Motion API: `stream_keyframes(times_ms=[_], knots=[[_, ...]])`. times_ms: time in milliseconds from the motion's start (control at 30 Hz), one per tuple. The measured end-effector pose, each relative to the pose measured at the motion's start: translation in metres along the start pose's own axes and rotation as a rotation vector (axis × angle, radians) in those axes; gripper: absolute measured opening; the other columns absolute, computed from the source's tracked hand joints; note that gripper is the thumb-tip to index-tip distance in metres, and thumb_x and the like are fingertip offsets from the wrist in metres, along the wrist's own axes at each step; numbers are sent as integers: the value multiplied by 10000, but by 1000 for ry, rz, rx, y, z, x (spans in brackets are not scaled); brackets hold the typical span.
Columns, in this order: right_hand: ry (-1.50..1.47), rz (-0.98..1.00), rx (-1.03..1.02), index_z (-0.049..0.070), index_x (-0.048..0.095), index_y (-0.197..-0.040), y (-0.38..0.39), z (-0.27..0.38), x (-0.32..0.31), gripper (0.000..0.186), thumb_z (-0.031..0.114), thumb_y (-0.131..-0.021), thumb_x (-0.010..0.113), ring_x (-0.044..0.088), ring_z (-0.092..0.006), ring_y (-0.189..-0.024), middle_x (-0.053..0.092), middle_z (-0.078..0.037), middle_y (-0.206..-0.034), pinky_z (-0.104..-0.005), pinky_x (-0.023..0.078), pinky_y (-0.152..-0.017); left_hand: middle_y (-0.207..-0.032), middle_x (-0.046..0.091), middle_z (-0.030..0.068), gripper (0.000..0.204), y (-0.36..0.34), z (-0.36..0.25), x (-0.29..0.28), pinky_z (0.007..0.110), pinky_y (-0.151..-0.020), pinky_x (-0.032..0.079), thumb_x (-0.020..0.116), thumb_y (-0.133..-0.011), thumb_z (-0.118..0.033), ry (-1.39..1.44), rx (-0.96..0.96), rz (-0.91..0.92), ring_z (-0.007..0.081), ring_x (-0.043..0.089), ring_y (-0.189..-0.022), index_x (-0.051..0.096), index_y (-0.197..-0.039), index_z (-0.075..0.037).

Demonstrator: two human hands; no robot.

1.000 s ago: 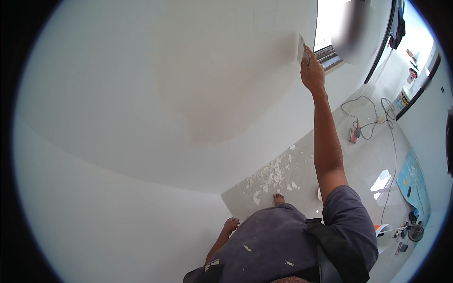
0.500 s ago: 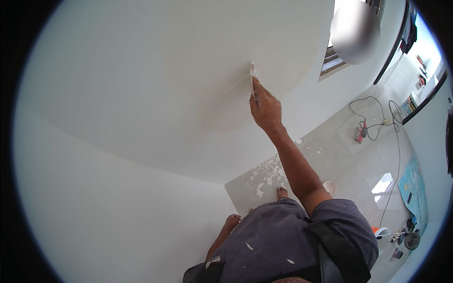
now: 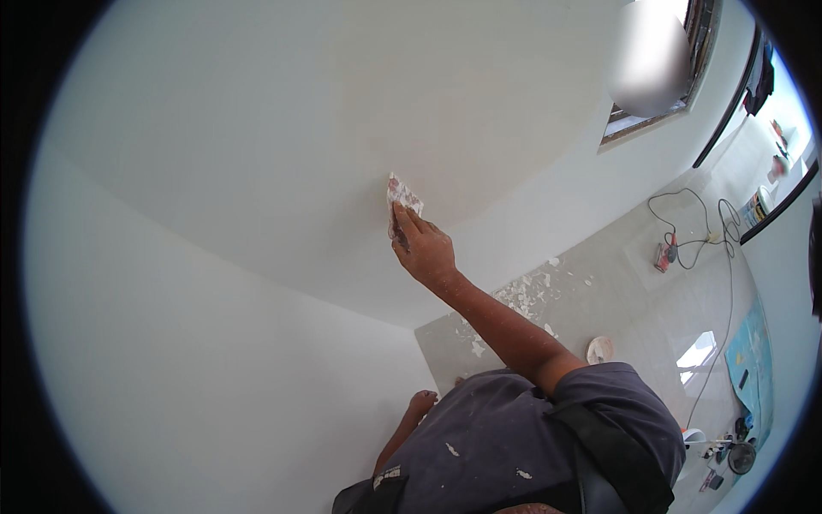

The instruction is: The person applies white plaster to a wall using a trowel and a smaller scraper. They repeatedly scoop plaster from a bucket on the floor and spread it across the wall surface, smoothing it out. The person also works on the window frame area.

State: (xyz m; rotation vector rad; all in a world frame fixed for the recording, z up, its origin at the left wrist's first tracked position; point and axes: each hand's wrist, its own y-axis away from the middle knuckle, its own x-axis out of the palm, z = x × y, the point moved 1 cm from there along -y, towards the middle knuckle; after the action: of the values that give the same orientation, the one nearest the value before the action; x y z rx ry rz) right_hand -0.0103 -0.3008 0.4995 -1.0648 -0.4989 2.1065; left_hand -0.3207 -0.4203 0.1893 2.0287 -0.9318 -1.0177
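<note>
We look down on a broad, smooth off-white wall [image 3: 257, 154]; our right hand [image 3: 428, 255] is closed firmly around a flat, thin scraper blade [image 3: 404, 197] smeared white and reddish-brown; the blade lies up and left of the knuckles, its long edge running roughly up and down the view, at the wall (whether all of it touches, we cannot tell); our left hand [image 3: 422, 401], much farther away, hangs low beside our dark grey fabric shirt [image 3: 505, 428], fingers curled, contents hidden.
</note>
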Motion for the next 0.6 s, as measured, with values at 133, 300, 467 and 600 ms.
stream_keyframes(times_ms=[133,300,467,600], knots=[[6,84,-21,123,419,-1455,9,15,11,655,164,-855,678,664,-346,-1017,623,-163,-1271,-418,560,-849,-1025,727,139,403,-34,41,12,365,-793,536,583,-905,-330,-36,84,-23,228,692,-882,695,-1118,-6],[-97,220,46,118,498,-1384,2,19,-28,434,134,-952,540,673,-327,-993,670,-145,-1174,-422,560,-841,-1040,730,158,421,-88,76,28,390,-886,524,588,-890,-357,-216,164,72,277,697,-969,707,-1124,-28],[-45,-236,91,106,570,-1311,-63,-33,-175,347,202,-994,469,652,-397,-999,683,-206,-1097,-474,522,-877,-1038,731,157,450,-102,65,24,402,-902,515,583,-873,-380,-264,177,-53,297,694,-978,708,-1123,-27],[213,-489,206,71,495,-1363,-139,-75,-281,404,207,-983,489,648,-438,-977,680,-230,-1077,-504,518,-838,-1039,730,160,455,-103,48,20,406,-895,515,587,-863,-384,-198,121,55,296,694,-980,712,-1116,-26]])
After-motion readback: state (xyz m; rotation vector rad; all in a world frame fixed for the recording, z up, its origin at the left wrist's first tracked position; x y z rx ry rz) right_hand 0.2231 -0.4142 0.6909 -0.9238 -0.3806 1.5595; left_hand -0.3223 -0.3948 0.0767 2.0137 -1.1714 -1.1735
